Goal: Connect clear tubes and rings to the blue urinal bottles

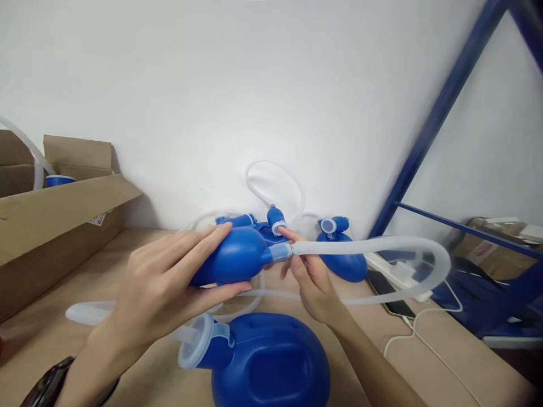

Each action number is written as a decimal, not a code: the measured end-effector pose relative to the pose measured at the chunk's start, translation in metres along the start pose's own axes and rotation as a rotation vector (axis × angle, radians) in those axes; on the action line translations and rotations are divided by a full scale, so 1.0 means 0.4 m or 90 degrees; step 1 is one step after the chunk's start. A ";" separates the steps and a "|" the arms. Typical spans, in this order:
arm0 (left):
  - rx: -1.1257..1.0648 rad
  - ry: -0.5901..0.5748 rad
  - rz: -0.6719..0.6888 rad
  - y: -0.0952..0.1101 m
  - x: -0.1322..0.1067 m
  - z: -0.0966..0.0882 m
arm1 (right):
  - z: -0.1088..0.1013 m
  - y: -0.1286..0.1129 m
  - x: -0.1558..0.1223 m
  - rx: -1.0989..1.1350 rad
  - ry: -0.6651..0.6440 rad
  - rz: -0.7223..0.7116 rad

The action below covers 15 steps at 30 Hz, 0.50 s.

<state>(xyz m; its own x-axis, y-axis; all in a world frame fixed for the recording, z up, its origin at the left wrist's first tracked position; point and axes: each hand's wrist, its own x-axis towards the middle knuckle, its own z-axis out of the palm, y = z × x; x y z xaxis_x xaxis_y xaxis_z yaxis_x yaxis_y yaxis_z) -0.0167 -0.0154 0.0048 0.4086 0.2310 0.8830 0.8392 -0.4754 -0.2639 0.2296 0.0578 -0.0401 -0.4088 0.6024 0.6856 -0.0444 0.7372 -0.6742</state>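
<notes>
My left hand (169, 277) is wrapped round a smooth blue bulb-shaped plastic receiver (237, 255), holding it sideways above the table. Its narrow right end enters a clear connector with a thin metal ring, joined to a translucent white hose (360, 246). My right hand (311, 277) is closed on the hose just past that ring, with the index finger stretched along the far side. The hose loops out to the right and back beneath my hands. Below them lies a blue urinal bottle (271, 359) with a moulded handle recess and a translucent cap (197, 342) at its neck.
More blue bottles stand by the wall, one (343, 260) at the right and a capped receiver (275, 217) in the middle. At the left is an open cardboard box (63, 237). A phone (392, 297), power strip (399, 274) and cables lie near a blue metal frame (436, 124).
</notes>
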 end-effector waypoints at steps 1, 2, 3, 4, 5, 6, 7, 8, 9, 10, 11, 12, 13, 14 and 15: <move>-0.001 0.002 0.007 -0.001 0.000 0.001 | -0.002 -0.002 0.001 -0.011 -0.001 -0.005; 0.000 0.002 0.011 -0.002 0.000 0.001 | -0.005 -0.004 0.001 -0.028 -0.001 -0.010; 0.002 0.004 0.018 -0.002 0.000 0.002 | -0.008 -0.005 0.001 -0.049 -0.006 -0.013; 0.006 0.001 0.017 -0.003 -0.001 0.002 | -0.011 -0.007 0.001 -0.071 -0.010 -0.016; 0.010 -0.003 0.010 -0.004 -0.001 0.002 | -0.014 -0.009 0.000 -0.092 -0.014 -0.021; 0.011 -0.007 0.003 -0.004 -0.002 0.003 | -0.015 -0.010 -0.001 -0.108 -0.020 -0.027; 0.009 -0.010 -0.002 -0.004 -0.002 0.003 | -0.016 -0.012 -0.001 -0.118 -0.025 -0.035; 0.005 -0.014 -0.007 -0.003 -0.002 0.003 | -0.016 -0.013 -0.001 -0.123 -0.031 -0.044; 0.000 -0.015 -0.011 -0.002 -0.003 0.003 | -0.015 -0.015 -0.001 -0.127 -0.035 -0.050; -0.006 -0.017 -0.015 -0.001 -0.003 0.003 | -0.014 -0.016 0.000 -0.131 -0.035 -0.055; -0.012 -0.018 -0.019 0.000 -0.002 0.003 | -0.012 -0.018 0.001 -0.136 -0.035 -0.057; -0.016 -0.019 -0.024 0.001 -0.002 0.003 | -0.011 -0.019 0.002 -0.140 -0.035 -0.053; -0.019 -0.019 -0.026 0.001 -0.001 0.004 | -0.010 -0.019 0.002 -0.144 -0.034 -0.044; -0.021 -0.019 -0.023 0.001 0.000 0.004 | -0.009 -0.019 0.003 -0.147 -0.032 -0.033; -0.020 -0.017 -0.013 0.001 0.001 0.005 | -0.008 -0.018 0.003 -0.146 -0.032 -0.022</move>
<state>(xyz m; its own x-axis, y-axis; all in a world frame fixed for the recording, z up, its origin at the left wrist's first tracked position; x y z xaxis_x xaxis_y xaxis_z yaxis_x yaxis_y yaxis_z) -0.0156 -0.0137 0.0045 0.4015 0.2630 0.8773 0.8358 -0.4969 -0.2335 0.2323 0.0542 -0.0333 -0.4552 0.5635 0.6894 0.1468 0.8111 -0.5661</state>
